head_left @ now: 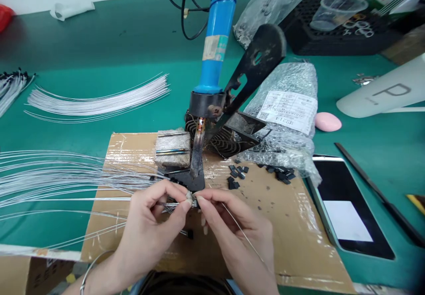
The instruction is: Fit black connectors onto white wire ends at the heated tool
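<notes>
Below the tip of a blue-handled soldering iron (217, 33), my two hands meet fingertip to fingertip. My left hand (159, 217) pinches the ends of some thin wires, at a small connector piece. My right hand (232, 224) is closed at the same piece, and a thin solder-like wire (244, 233) runs from its fingers across the palm. Fingertips partly cover the connector. A bundle of white wires (66, 177) stretches left from the work spot. Just behind the hands are a sponge block (172, 148) and a dark metal base (197, 180).
Cardboard (292, 237) lies under the hands, with small black connectors (283, 174) on it. Behind stand a fan (222, 137) and a bubble-wrap bag (285, 109). On the right are a phone (352, 211), tweezers (381, 197) and a white bottle (385, 87). Another wire bundle (99, 100) lies back left.
</notes>
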Demonstrator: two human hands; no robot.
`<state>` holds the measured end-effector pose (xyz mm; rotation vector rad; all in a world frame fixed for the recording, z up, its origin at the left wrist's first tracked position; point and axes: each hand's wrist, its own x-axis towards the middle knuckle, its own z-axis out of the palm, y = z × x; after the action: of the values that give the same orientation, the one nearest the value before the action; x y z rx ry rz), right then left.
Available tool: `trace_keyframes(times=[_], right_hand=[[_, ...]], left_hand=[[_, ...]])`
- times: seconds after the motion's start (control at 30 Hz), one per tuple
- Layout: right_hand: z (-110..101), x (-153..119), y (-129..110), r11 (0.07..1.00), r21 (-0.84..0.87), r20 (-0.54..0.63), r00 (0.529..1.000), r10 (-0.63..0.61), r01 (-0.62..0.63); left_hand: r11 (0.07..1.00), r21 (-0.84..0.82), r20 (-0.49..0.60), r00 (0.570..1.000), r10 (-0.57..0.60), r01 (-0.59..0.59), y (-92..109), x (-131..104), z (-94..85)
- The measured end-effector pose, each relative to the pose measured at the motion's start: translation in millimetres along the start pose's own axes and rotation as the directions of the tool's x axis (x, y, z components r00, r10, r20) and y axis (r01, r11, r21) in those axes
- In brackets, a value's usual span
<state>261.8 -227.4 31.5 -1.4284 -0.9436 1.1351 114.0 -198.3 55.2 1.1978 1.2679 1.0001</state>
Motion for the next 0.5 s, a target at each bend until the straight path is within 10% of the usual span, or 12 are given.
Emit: trace_keyframes(times=[0.5], right_hand=[[-1.7, -2.0, 5.0, 0.992, 0.059, 0.031, 0.993, 0.11, -0.112]], left_hand=[[1.0, 0.025, -0.008, 1.0, 0.009, -0.009, 4.5, 4.8, 3.0]])
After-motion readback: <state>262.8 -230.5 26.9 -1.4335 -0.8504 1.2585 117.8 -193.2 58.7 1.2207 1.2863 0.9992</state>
